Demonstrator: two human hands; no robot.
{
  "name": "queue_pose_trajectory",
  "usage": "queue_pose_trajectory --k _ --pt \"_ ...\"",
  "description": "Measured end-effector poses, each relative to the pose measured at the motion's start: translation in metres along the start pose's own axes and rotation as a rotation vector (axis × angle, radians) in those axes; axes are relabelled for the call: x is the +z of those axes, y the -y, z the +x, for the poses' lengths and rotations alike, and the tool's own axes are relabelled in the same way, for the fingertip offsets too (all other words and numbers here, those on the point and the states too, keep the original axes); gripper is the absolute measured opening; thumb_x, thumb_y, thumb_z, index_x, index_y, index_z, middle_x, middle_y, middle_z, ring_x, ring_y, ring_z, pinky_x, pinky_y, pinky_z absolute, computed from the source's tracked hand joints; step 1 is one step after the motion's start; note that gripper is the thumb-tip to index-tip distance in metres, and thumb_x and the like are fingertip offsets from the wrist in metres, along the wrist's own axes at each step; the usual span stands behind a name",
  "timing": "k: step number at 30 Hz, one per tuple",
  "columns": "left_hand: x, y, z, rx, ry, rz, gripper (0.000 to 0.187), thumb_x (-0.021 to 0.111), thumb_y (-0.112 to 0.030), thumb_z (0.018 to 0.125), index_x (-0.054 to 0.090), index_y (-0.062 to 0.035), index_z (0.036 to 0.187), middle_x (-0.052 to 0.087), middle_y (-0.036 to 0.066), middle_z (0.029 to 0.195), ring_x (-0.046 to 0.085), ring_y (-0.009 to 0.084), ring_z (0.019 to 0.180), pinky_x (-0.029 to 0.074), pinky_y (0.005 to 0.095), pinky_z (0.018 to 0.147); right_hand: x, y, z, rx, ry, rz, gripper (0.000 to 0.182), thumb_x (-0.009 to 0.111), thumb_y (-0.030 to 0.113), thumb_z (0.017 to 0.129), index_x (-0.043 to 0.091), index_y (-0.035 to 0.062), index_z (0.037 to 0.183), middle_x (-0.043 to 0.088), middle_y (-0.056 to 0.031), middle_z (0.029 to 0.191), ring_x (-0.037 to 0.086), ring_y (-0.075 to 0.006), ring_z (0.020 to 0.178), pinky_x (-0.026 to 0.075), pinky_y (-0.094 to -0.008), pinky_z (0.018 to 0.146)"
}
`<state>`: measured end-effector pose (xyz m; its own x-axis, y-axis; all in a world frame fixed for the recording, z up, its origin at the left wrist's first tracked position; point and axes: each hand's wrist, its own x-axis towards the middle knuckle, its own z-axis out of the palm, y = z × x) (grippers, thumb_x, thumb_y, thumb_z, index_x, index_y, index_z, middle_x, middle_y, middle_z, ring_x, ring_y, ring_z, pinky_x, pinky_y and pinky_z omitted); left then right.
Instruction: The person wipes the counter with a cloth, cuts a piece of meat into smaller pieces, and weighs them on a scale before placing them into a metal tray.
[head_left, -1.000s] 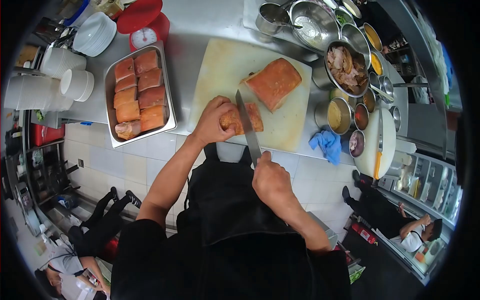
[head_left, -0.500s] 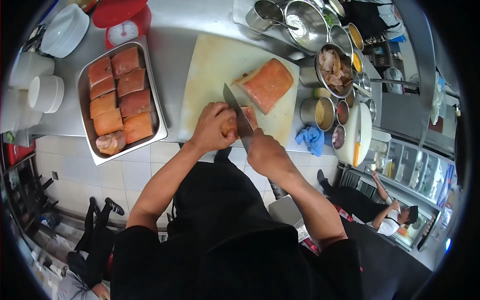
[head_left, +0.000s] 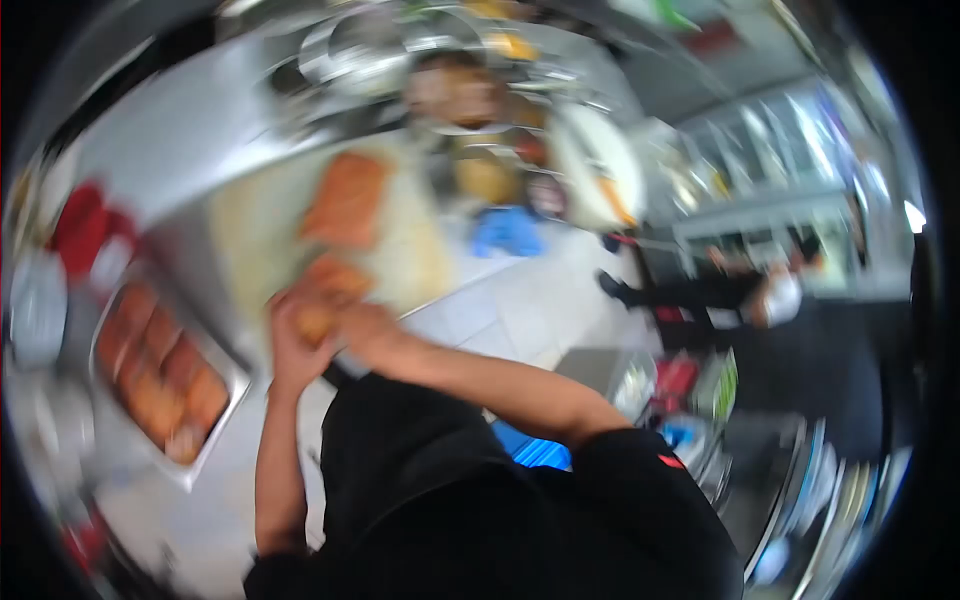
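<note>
The whole view is smeared by motion. My left hand (head_left: 295, 340) is closed around a small orange-brown piece of meat (head_left: 315, 322) at the near left edge of the cutting board (head_left: 405, 240). Close beside it, my right hand (head_left: 368, 335) is blurred, and its fingers cannot be made out. No knife shows clearly now. Just beyond both hands lies another cut piece of meat (head_left: 340, 276). A larger slab of skin-on meat (head_left: 347, 200) rests farther back on the board.
To the left is a metal tray (head_left: 240, 385) of several meat pieces, with a red scale (head_left: 85, 225) behind it. Pots and bowls, including one of meat scraps (head_left: 458, 95), crowd the back right. A blue cloth (head_left: 507, 232) lies near the edge. A person (head_left: 740, 290) stands farther right.
My view has swung to the right, so the board and tray sit farther left. The knife, held in my right hand before, is no longer discernible. Both hands remain close together at the meat.
</note>
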<state>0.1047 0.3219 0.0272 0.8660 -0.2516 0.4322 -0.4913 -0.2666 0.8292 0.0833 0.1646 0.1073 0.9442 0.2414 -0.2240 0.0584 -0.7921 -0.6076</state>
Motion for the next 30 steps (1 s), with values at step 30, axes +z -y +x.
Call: queue_pose_trajectory --k 30 --pt "-0.028 0.008 0.113 -0.261 -0.147 0.556 0.073 0.077 -0.046 0.075 0.050 -0.0049 0.128 0.064 0.022 0.106 0.061 0.0377 0.103 0.049 0.0455 0.087 -0.066 -0.056 -0.126 0.218 -0.320 -0.093 0.022 0.055 0.013 0.089 0.055 -0.0035 0.104 0.062 -0.0222 0.063 0.063 -0.0400 0.058 0.051 -0.0508 0.055"
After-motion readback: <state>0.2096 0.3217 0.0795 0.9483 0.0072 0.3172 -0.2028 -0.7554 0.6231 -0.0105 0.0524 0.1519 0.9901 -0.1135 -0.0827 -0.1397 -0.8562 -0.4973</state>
